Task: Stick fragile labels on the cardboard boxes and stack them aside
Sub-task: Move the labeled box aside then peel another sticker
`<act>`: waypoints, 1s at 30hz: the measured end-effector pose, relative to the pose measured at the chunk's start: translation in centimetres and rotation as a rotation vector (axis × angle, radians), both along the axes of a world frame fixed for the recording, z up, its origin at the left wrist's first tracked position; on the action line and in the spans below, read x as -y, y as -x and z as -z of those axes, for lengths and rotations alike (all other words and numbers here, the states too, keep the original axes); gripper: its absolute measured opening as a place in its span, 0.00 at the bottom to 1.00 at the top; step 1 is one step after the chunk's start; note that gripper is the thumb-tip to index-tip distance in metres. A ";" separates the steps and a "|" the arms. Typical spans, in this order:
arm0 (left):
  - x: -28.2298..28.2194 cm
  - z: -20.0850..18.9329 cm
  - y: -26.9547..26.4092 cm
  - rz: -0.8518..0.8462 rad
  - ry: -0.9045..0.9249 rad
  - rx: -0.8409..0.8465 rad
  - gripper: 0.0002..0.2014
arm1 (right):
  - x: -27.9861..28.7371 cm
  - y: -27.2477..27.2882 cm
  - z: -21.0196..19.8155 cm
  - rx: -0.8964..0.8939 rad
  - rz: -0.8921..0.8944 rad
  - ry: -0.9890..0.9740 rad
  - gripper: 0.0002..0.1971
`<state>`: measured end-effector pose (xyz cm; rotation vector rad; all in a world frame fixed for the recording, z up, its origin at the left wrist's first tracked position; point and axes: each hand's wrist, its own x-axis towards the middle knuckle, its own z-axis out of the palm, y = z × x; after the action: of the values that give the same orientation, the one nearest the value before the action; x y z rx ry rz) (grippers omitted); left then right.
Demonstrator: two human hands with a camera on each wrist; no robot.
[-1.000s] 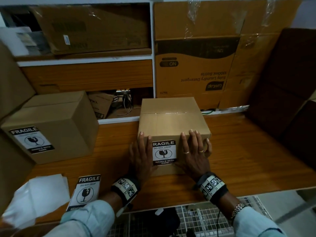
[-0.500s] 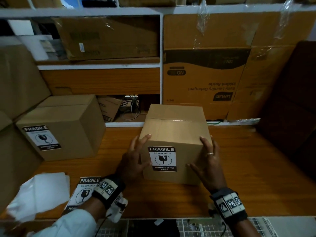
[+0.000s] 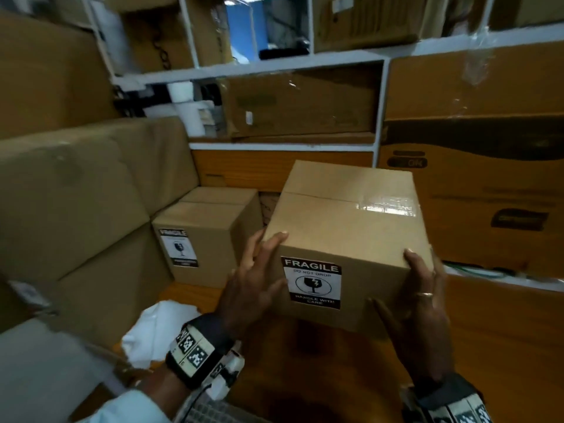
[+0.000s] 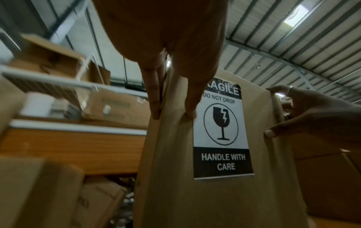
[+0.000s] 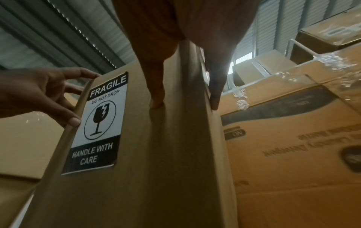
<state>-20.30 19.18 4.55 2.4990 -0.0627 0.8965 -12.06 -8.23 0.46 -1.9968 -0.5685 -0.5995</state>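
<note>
Wooden worktop (image 3: 503, 346), orange-brown. White-framed shelving (image 3: 274, 67) behind it, compartments packed with large cartons (image 3: 305, 102), some plastic-wrapped. Tan cushioned panels (image 3: 76, 193) at worktop's left edge. Corrugated metal ceiling (image 4: 293, 38) overhead, lit skylight strip (image 4: 295, 17).

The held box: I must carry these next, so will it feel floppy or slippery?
Probably stiff: the box keeps crisp edges between both hands. Plain cardboard likely grips well, though the glossy tape on top may be slicker. Weight cannot be told.
</note>
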 end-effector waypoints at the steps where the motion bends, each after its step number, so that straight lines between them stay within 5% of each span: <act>1: -1.1 -1.0 0.4 -0.022 -0.010 0.010 0.53 | -1.2 0.0 -0.9 0.022 -0.010 -0.012 0.55; 16: -22.0 -11.9 2.5 -0.124 -0.052 0.330 0.50 | -23.0 -2.5 -11.9 0.234 -0.216 -0.204 0.51; 23: -32.1 -7.7 -1.1 -0.252 0.139 0.379 0.46 | -32.7 -6.1 -10.3 0.175 -0.364 -0.040 0.53; 30: -33.9 0.2 -2.8 -0.343 0.121 0.216 0.53 | -37.3 -6.6 -4.5 -0.003 -0.369 0.226 0.57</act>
<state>-17.47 53.08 4.37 2.3293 0.3483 1.2660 -5.43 29.03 4.97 -2.0280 -1.0115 -0.3158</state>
